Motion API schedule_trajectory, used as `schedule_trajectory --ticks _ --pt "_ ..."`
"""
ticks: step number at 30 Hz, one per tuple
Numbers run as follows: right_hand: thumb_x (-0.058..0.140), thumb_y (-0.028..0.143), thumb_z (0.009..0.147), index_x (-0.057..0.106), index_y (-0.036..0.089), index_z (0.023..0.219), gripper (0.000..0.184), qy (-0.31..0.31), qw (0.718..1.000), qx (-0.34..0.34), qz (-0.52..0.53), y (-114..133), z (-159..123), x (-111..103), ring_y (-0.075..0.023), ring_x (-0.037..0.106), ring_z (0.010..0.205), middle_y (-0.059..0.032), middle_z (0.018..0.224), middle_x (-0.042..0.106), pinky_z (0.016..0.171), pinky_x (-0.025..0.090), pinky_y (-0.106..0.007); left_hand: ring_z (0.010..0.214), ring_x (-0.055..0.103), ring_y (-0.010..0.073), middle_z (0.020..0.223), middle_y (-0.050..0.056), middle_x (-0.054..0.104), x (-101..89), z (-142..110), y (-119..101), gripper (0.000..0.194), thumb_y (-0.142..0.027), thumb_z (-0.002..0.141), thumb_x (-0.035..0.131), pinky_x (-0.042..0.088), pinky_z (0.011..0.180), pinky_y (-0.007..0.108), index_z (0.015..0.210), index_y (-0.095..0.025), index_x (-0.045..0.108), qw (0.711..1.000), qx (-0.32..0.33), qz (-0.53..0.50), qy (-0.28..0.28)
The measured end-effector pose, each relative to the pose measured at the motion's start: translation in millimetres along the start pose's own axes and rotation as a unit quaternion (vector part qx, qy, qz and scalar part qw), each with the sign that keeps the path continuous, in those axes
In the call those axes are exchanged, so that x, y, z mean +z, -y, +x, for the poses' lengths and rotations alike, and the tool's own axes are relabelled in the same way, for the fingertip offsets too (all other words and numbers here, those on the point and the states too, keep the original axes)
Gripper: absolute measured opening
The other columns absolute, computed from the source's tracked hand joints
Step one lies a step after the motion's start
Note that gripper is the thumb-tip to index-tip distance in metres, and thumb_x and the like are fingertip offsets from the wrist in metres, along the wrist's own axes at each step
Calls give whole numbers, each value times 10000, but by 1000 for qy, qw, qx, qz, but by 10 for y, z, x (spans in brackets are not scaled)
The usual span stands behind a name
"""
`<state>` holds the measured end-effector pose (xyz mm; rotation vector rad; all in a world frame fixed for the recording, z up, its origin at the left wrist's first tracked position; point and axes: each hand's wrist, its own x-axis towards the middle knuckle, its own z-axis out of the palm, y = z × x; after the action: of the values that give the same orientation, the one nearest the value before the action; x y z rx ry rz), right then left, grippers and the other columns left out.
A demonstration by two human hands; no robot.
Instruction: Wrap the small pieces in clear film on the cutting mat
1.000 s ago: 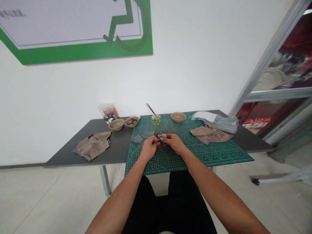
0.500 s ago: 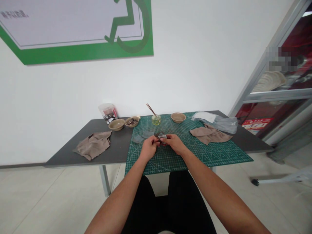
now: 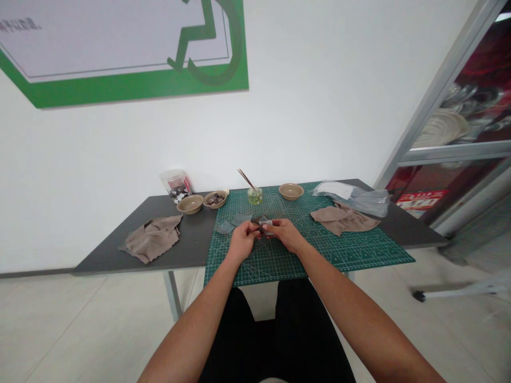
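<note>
My left hand (image 3: 242, 241) and my right hand (image 3: 284, 233) meet over the green cutting mat (image 3: 303, 250), fingers pinched together on a small grey fabric piece (image 3: 264, 223) with something dark in it. Two more small grey fabric squares (image 3: 233, 222) lie flat on the mat just left of my hands. A small glass jar with two thin sticks (image 3: 254, 194) stands behind them.
On the dark table (image 3: 120, 250) lie a tan cloth (image 3: 154, 242) at left and another tan cloth (image 3: 342, 219) at right, beside a grey plastic bag (image 3: 355, 198). Three tan bowls (image 3: 191, 204) (image 3: 215, 199) (image 3: 291, 190) and a clear tub (image 3: 175, 183) stand at the back. A metal-framed glass partition (image 3: 443, 154) stands right.
Both hands stay in the same spot on the mat, fingers shifting slightly on the small fabric piece. Nothing else has moved.
</note>
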<state>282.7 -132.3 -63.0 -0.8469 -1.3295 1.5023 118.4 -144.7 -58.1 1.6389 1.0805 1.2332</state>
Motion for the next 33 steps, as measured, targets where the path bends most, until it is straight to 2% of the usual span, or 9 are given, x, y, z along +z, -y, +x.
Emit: schedule_trajectory --ticks 8,16,22,29,33 --pt "704 413 692 723 144 897 339 0 999 -11 -49 -25 20 -5 -139 579 653 -44 751 683 631 431 -279 626 563 124 628 -25 591 6 -7 30 119 -72 696 530 435 636 251 642 -174 502 999 13 52 4" --pt "705 415 684 719 121 873 350 -12 1000 -7 -14 15 -8 8 -128 562 640 -43 719 675 620 426 -263 611 585 131 645 -18 608 1 12 53 108 -107 693 548 458 624 262 654 -179 477 1000 -5 -23 12" --pt "701 407 698 717 141 859 312 -8 998 -27 -52 15 -10 15 -127 559 619 -33 713 676 598 424 -261 624 581 129 638 -16 606 -3 0 44 95 -112 692 549 462 636 263 652 -178 494 1000 6 4 16" --pt "737 425 656 709 134 842 346 -30 999 3 10 -11 2 -4 -140 588 648 -43 726 678 611 441 -272 606 604 130 675 -7 630 1 20 52 112 -120 684 578 504 623 278 657 -173 484 997 -14 -73 16" --pt "759 411 629 703 142 836 345 -50 998 9 35 12 4 11 -142 591 654 -42 742 678 624 459 -283 592 615 129 679 -9 632 14 25 7 48 -155 737 566 523 621 284 779 -170 547 996 -18 -92 0"
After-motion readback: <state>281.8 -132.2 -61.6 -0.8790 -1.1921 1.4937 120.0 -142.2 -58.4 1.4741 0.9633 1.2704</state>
